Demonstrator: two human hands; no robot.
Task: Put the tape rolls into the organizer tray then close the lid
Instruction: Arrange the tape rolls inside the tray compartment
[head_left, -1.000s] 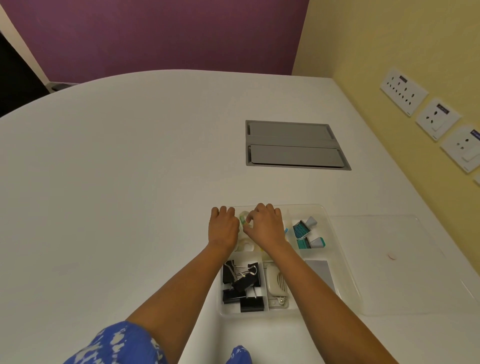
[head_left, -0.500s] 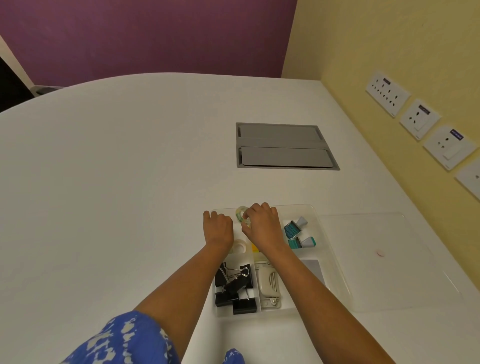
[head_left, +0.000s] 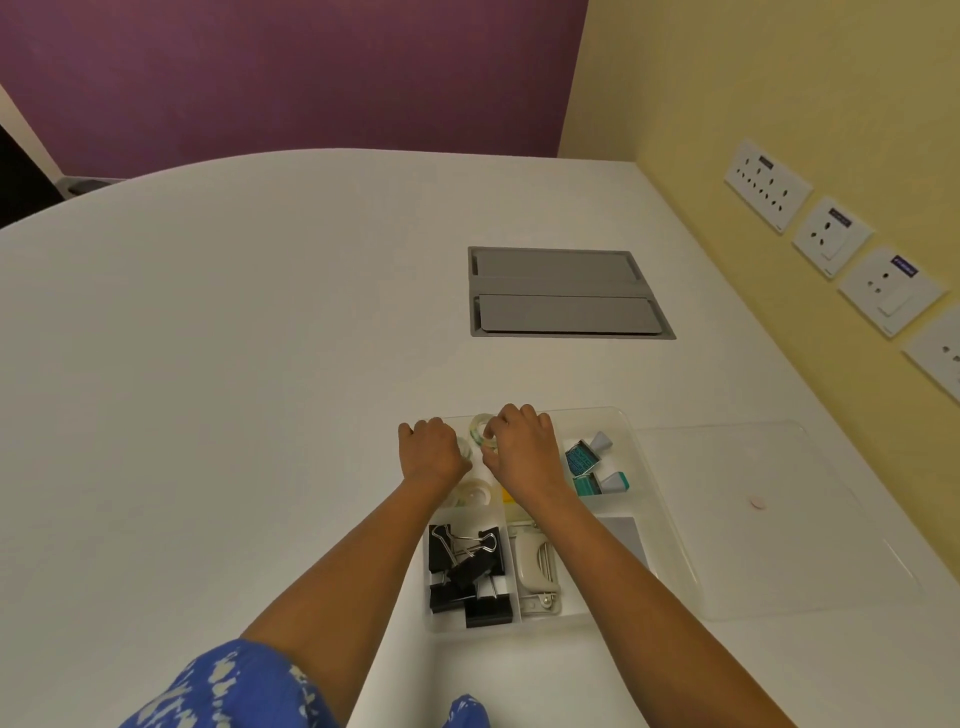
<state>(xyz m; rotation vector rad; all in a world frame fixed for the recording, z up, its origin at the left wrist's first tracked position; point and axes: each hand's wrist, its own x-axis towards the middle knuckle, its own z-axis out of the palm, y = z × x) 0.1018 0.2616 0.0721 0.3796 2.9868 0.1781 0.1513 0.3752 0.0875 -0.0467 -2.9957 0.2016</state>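
A clear organizer tray (head_left: 655, 488) lies on the white table near me. My right hand (head_left: 522, 447) pinches a clear tape roll (head_left: 480, 430) with a green core over the tray's far left compartment. My left hand (head_left: 431, 453) is curled over another clear tape roll (head_left: 464, 448), mostly hidden under its fingers. A third clear tape roll (head_left: 475, 493) lies in the same compartment, just behind my left wrist. The clear flat lid (head_left: 769, 519) lies on the table right of the tray.
The tray also holds black binder clips (head_left: 467, 571), a beige stapler (head_left: 537, 571), teal stamps (head_left: 589, 465) and a grey pad (head_left: 626, 535). A grey cable hatch (head_left: 566, 293) is set in the table beyond. A yellow wall with sockets (head_left: 831, 236) runs along the right.
My right hand has lifted the green-core tape roll slightly toward the tray's far edge. My left hand has stayed curled at the tray's far left corner. The camera view has shifted a little.
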